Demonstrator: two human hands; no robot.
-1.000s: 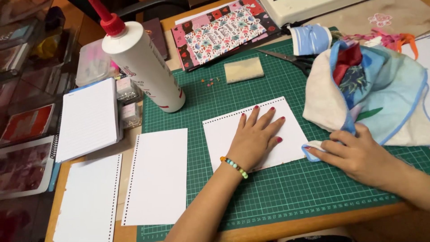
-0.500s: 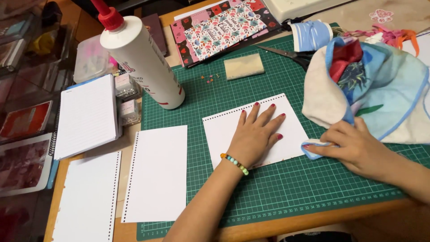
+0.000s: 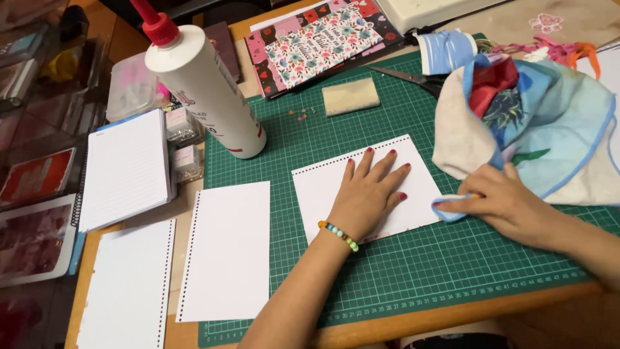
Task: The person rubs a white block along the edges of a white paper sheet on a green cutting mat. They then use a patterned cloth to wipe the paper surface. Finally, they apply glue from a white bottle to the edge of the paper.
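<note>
The green cutting mat (image 3: 387, 278) fills the middle and right of the frame, lying on the wooden table (image 3: 116, 213); it gives me a flat, gridded bed to work on. At the right edge sits the bundled cloth (image 3: 536, 129), blue and cream with a red patch, heaped there so its corner stays within reach.

In the centre of the frame lies the white punched sheet (image 3: 323, 194), flat on the mat, its dotted edge along the top. My left hand (image 3: 371, 194) is spread open on it, palm down and fingers splayed, grasping nothing; I judge it is there to pin the sheet so it does not slide. My right hand (image 3: 507, 207), right of centre, is closed in a pinch on a fold of that cloth, pressing the blue edge against the sheet's right side.

Two more punched sheets (image 3: 229, 252) lie at lower left, laid apart so none overlaps. A spiral notepad (image 3: 126, 168) sits at the left, tilted on its stack.

The white glue bottle (image 3: 206, 90) with a red cap leans at upper left, just beside the sheet. A patterned floral cover (image 3: 323, 42) rests at top centre, and a small tan sponge (image 3: 351, 96) below it. Scissors (image 3: 407, 76) lie near the cloth.
</note>
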